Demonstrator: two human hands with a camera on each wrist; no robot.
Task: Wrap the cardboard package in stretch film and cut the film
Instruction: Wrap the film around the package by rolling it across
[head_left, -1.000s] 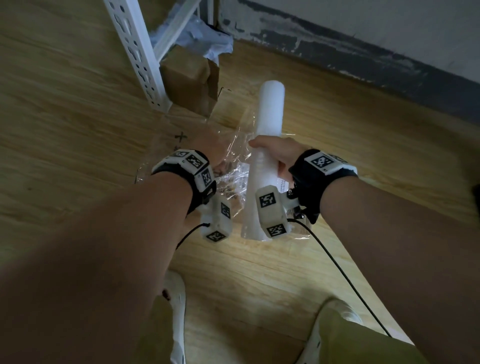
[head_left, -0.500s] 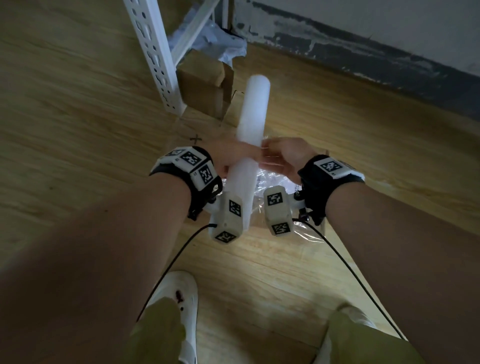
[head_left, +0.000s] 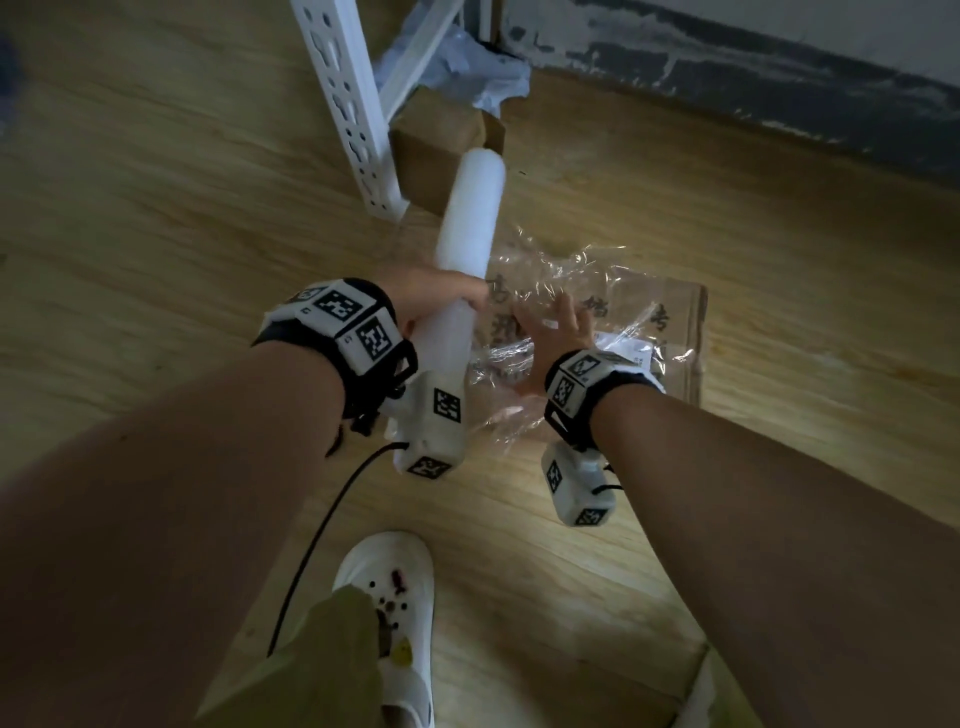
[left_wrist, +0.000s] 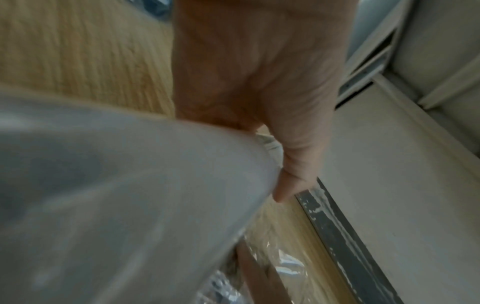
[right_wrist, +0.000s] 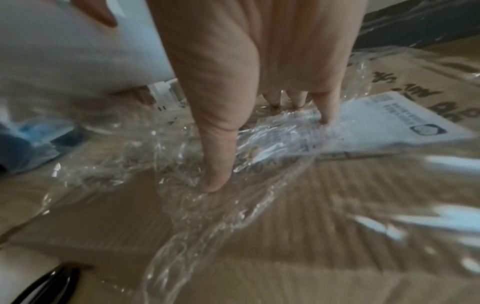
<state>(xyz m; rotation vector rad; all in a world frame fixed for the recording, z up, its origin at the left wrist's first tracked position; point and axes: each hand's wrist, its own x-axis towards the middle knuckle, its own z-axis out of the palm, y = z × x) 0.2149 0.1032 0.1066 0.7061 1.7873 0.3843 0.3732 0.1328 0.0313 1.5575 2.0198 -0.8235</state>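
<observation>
One view alone, right wrist: label (right_wrist: 405, 121) under film (right_wrist: 182, 185).

Package (head_left: 675, 332) flat on floor (head_left: 156, 208), film (head_left: 566, 280) on top; roll (head_left: 470, 228) left of it — shelf post (head_left: 348, 109), box (head_left: 436, 140) behind.

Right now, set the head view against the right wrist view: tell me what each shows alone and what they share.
Only the head view shows the left hand gripping the film roll around its middle, the white rack leg, the brown box behind it and a white shoe.

Only the right wrist view shows the right hand's fingertips pressing the crumpled stretch film flat, one finger on a white printed label.

Both show the right hand, the film and the cardboard package lying on the floor.
</observation>
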